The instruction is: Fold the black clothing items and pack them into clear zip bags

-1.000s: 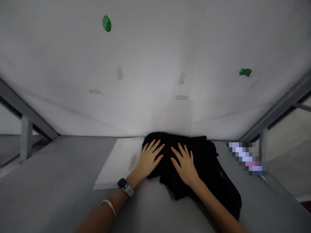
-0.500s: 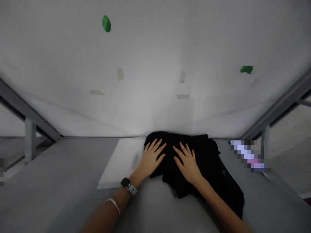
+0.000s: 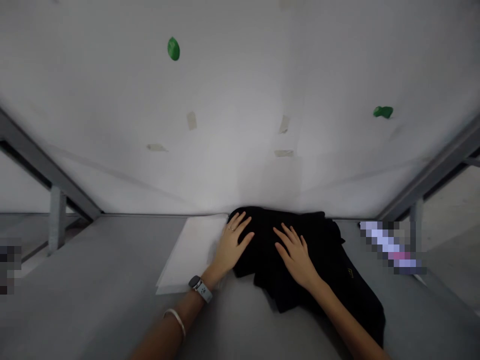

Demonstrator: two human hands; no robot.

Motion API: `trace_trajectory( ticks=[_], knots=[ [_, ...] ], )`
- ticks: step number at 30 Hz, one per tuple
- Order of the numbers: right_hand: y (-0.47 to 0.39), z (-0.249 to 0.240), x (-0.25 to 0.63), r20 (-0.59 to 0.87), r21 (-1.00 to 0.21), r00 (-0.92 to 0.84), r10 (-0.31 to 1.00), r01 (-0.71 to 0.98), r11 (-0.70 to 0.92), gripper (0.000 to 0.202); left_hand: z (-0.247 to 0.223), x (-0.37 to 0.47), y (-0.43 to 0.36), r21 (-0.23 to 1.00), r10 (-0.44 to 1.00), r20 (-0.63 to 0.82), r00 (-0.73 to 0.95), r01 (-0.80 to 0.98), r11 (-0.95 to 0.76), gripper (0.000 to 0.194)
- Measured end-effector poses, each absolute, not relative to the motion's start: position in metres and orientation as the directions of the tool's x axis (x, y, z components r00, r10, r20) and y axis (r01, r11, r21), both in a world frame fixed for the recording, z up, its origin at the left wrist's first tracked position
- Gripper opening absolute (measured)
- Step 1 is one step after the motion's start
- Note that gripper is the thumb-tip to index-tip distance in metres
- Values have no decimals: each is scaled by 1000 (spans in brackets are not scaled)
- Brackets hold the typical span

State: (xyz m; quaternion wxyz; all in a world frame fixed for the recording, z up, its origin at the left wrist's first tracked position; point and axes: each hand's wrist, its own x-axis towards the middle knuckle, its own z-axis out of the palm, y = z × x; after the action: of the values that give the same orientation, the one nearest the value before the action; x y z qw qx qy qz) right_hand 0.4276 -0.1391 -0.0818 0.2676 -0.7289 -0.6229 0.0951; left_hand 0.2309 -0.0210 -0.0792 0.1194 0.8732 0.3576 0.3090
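A black cloth (image 3: pixel 330 260), apparently a garment with a small yellow mark, lies bunched on the grey surface (image 3: pixel 123 260) against the white wall. My left hand (image 3: pixel 232 245) rests on its left end, palm down, with the fingers a little apart; a ring, a watch and a white bangle are on that arm. Over the middle of the cloth lies my right hand (image 3: pixel 296 254), also palm down with its fingers spread. White sheets (image 3: pixel 191 250) lie flat just left of the cloth, partly beneath my left forearm.
The white wall (image 3: pixel 228 75) bears tape scraps and two green stickers (image 3: pixel 173 49). Grey metal bars (image 3: pixel 58 182) slope down on both sides. A blurred-out pixelated item (image 3: pixel 390 247) lies on the right of the surface.
The view has shifted slightly, so the scene sits a little lower and further right. My left fingers are closer together than before. Both hands remain on the cloth.
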Motion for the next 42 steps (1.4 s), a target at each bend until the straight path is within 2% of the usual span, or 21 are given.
trace_trajectory(
  ticks=[2,4,8,10,13,15,17,20,22,24,37,42],
  knots=[
    [-139,-83,438,178,-530,239,954,840,-112,50,-83,228,-12,501,765,484,425,581,-641,43],
    [-138,-86,448,149,-520,261,954,841,-149,53,-88,224,-4,577,822,451,347,590,-565,44],
    [-139,-85,455,90,-463,276,957,862,-205,57,-95,217,4,700,877,368,309,529,-480,49],
    [-141,-79,451,123,-439,232,965,885,-157,57,-95,213,4,730,887,353,297,505,-460,51],
    [-148,-66,438,185,-383,33,982,923,41,57,-91,208,7,755,899,323,296,492,-433,50],
    [-152,-60,427,169,-348,-93,981,926,148,63,-86,202,11,720,885,309,348,522,-457,50],
    [-154,-58,417,124,-319,-145,982,931,177,77,-81,193,14,623,867,272,418,610,-490,57],
    [-154,-61,407,65,-268,-131,989,953,143,91,-75,179,9,456,855,134,502,735,-503,75],
    [-153,-63,402,36,-244,-104,994,964,109,94,-75,173,-2,411,833,14,554,756,-510,86],
    [-152,-63,398,16,-226,-74,997,971,76,94,-77,171,-14,399,820,-57,569,766,-504,90],
    [-152,-69,396,69,-203,-18,997,979,32,85,-81,170,-22,166,891,35,453,876,-452,64],
    [-154,-73,399,118,-204,0,993,979,24,73,-78,147,-11,158,934,88,346,921,-356,63]
  ],
)
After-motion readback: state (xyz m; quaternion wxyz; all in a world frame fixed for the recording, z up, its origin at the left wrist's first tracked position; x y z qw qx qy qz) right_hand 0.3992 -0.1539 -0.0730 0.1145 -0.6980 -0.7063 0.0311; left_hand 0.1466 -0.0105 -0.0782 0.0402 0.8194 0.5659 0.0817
